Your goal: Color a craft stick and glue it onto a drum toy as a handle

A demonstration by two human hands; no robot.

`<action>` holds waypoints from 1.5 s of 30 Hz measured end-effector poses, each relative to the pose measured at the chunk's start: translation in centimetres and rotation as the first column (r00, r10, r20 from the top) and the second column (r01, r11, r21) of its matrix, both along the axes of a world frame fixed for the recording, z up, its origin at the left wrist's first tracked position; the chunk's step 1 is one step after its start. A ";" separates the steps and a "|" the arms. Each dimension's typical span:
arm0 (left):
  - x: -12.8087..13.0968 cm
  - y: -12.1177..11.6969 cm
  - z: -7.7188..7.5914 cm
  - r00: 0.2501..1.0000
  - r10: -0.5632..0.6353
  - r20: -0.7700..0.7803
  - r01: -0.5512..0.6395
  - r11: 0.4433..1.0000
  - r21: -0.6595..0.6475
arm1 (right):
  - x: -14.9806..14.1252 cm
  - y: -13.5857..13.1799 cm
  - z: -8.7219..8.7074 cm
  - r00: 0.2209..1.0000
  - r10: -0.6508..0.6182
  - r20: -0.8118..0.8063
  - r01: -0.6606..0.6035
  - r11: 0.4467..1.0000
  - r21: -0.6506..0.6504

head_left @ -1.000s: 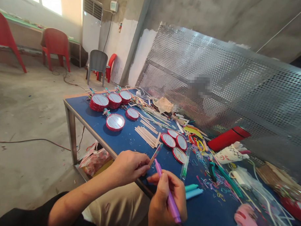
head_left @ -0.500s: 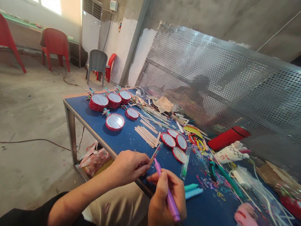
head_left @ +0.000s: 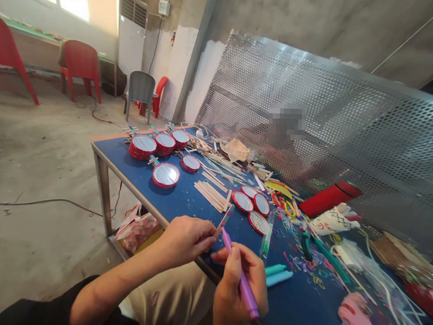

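Stick [head_left: 224, 221], flat, wooden, teal and pinkish near its tip, pinched by left grip [head_left: 189, 240]; right grip [head_left: 233, 277] closed around purple marker [head_left: 246, 294].

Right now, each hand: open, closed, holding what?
Left hand: closed, holding a thin flat wooden stick with a coloured end.
Right hand: closed around a slim purple marker pen.

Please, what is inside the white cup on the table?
Pale, pen-like things and a pink one stick out of the white cup; it covers their other ends and anything deeper.
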State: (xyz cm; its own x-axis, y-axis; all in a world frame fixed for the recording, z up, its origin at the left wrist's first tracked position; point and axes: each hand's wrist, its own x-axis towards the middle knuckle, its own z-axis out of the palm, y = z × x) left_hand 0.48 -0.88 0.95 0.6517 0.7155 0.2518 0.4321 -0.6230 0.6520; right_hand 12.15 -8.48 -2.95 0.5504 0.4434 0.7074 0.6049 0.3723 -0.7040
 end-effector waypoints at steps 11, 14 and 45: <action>0.0 0.1 0.0 1.000 0.010 -0.007 -0.010 1.000 0.001 | -0.3 0.0 0.2 0.999 -0.046 0.003 0.046 0.997 0.055; 0.0 0.1 0.1 1.000 0.006 -0.017 -0.006 1.000 0.001 | 0.0 0.0 0.0 1.000 0.015 0.015 -0.015 1.000 0.026; 0.0 0.2 0.0 1.000 -0.006 0.005 0.006 1.000 0.016 | -0.2 0.1 0.2 0.999 -0.049 -0.011 0.049 0.998 0.037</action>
State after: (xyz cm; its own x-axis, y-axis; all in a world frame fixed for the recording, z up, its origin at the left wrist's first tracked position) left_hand 0.48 -0.70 0.95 0.6547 0.7076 0.2660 0.4253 -0.6357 0.6443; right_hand 11.92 -8.34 -2.78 0.5783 0.3895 0.7168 0.6156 0.3682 -0.6968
